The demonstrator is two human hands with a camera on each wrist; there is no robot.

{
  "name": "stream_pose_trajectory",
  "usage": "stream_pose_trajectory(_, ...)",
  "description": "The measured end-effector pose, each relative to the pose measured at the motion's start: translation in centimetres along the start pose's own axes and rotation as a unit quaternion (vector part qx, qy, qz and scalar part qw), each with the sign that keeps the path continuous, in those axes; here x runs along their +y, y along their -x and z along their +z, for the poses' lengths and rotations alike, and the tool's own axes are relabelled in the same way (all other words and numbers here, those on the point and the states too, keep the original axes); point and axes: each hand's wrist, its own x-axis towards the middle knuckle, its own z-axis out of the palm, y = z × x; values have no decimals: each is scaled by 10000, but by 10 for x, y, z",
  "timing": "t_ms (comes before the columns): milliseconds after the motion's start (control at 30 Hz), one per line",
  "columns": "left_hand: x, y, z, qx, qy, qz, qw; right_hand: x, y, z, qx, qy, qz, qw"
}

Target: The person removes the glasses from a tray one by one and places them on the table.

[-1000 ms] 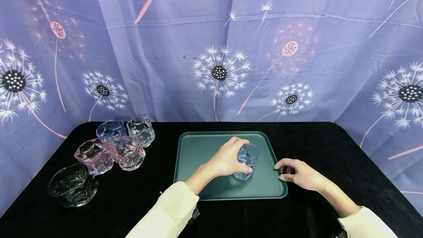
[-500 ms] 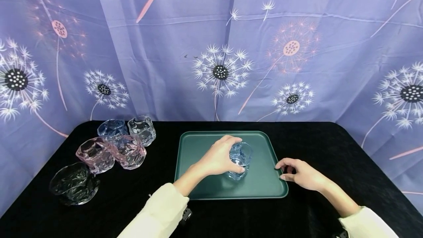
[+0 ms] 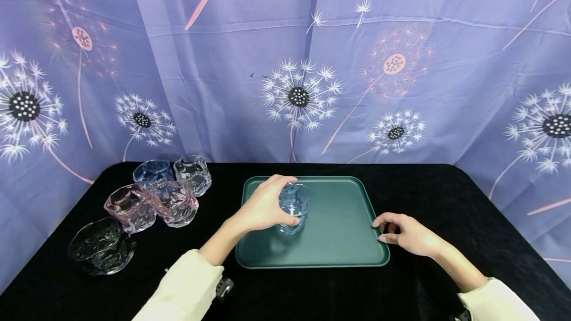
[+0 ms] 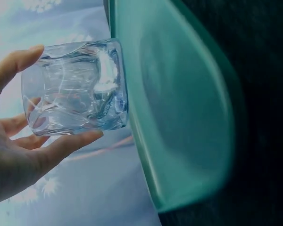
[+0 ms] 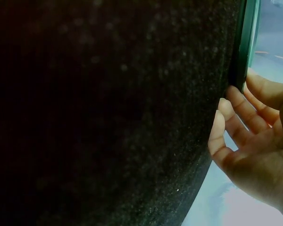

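A clear blue glass (image 3: 295, 202) is gripped by my left hand (image 3: 263, 207), thumb on the near side and fingers on the far side. The glass stands upright over the left half of the green tray (image 3: 343, 222). In the left wrist view the base of the glass (image 4: 70, 89) is close to the tray surface; I cannot tell whether they touch. At the tray's right edge, my right hand (image 3: 408, 234) pinches the rim between thumb and fingertips. The right wrist view has the thumb against the tray edge (image 5: 249, 42), the other fingers loosely bent.
Left of the tray, several wavy glasses stand grouped on the black cloth (image 3: 312, 291): a blue one (image 3: 153, 171), a clear one (image 3: 193, 175), pink ones (image 3: 130, 207) and a dark grey one (image 3: 101, 246). A purple dandelion curtain (image 3: 232, 88) hangs behind the table.
My left hand has carried the blue glass leftward across the tray, from its right half to left of its middle. The right hand and the tray have stayed in place.
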Motion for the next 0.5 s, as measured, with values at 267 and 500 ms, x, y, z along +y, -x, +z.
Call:
stream_pose_trajectory(267, -16, 21, -26, 324, -197, -86, 9992, 1, 0, 0, -5, -58, 11, 10000)
stream_pose_trajectory(500, -33, 44, -46, 499, -270, -229, 9981, 2, 0, 0, -11, -17, 66, 10000)
